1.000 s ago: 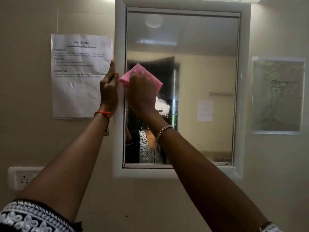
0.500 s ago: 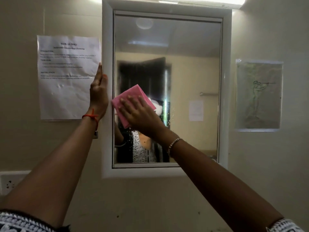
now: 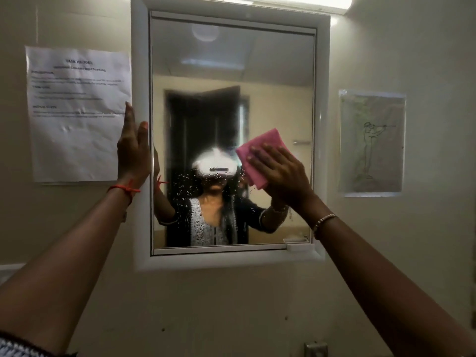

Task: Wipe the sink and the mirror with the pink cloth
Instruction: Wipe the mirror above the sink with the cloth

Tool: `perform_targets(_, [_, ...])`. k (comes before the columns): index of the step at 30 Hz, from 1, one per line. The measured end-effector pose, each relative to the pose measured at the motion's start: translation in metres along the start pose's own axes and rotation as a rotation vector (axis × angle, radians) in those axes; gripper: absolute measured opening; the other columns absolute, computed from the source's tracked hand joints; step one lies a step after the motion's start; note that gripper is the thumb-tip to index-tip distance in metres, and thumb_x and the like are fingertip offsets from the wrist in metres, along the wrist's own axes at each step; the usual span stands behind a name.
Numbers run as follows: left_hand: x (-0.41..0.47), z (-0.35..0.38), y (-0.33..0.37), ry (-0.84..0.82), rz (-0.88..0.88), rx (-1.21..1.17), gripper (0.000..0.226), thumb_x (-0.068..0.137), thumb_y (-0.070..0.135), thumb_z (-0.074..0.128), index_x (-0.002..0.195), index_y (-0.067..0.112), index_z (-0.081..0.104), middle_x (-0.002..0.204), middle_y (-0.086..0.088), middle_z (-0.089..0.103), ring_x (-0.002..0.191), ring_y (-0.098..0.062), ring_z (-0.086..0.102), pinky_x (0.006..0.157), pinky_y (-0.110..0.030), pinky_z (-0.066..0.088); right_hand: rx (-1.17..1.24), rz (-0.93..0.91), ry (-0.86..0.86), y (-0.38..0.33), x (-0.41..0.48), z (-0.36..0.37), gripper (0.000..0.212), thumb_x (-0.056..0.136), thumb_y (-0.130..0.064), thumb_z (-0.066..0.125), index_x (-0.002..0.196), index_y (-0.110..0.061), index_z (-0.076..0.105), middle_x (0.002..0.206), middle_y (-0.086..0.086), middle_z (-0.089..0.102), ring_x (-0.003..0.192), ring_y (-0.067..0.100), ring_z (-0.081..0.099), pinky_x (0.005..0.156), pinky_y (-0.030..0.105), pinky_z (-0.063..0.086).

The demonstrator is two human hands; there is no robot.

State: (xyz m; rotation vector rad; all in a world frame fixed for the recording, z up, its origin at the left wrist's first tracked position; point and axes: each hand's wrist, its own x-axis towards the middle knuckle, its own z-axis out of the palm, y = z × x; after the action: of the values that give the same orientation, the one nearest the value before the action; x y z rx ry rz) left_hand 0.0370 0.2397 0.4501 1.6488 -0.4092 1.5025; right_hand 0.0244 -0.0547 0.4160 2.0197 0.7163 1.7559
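Note:
A white-framed mirror (image 3: 270,73) hangs on the wall ahead of me. My right hand (image 3: 280,173) presses the folded pink cloth (image 3: 260,150) flat against the glass at its right middle. Water droplets speckle the glass (image 3: 188,186) left of the cloth. My left hand (image 3: 134,150) rests with straight fingers against the left edge of the mirror frame, holding nothing. The sink is out of view.
A printed paper sheet (image 3: 77,112) is taped to the wall left of the mirror. A sketch in a plastic sleeve (image 3: 371,143) hangs on the right. A light bar (image 3: 296,1) glows above the mirror. A metal fitting (image 3: 315,349) shows at the bottom edge.
My right hand has swept the pink cloth across the glass from the upper left, down and over to the right middle. My left hand stays on the frame's left edge.

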Motion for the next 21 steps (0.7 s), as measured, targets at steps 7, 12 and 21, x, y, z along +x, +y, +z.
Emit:
perform_targets(7, [-0.005,-0.002,-0.004,-0.020,0.006,0.031,0.052,0.100,0.024,0.030,0.147,0.010,0.011,0.155,-0.013,0.019,0.140,-0.025,0.029,0.114,-0.030,0.026,0.071,0.415,0.154,0.015,-0.037,-0.003,0.045,0.076,-0.019,0.071,0.117,-0.004,0.061,0.117,0.019,0.065,0.103,0.037,0.064,0.076,0.053,0.057])
perform_targets(12, [-0.010,-0.004,-0.005,-0.040,-0.015,0.013,0.053,0.100,0.028,0.030,0.147,0.013,0.011,0.154,-0.014,0.023,0.133,-0.033,0.040,0.110,-0.042,0.036,0.216,0.890,0.227,-0.036,-0.014,-0.016,0.055,0.087,-0.038,0.032,0.116,-0.001,0.061,0.104,0.021,0.070,0.078,0.034,0.071,0.061,0.040,0.060])
perform_targets(21, [-0.014,-0.005,-0.006,-0.045,-0.045,-0.016,0.053,0.099,0.029,0.030,0.147,0.015,0.012,0.150,-0.016,0.033,0.122,-0.031,0.050,0.102,-0.034,0.043,0.350,1.220,0.090,-0.088,0.033,-0.017,0.042,0.085,-0.017,0.049,0.123,0.000,0.051,0.119,0.021,0.061,0.102,0.033,0.061,0.082,0.043,0.054])
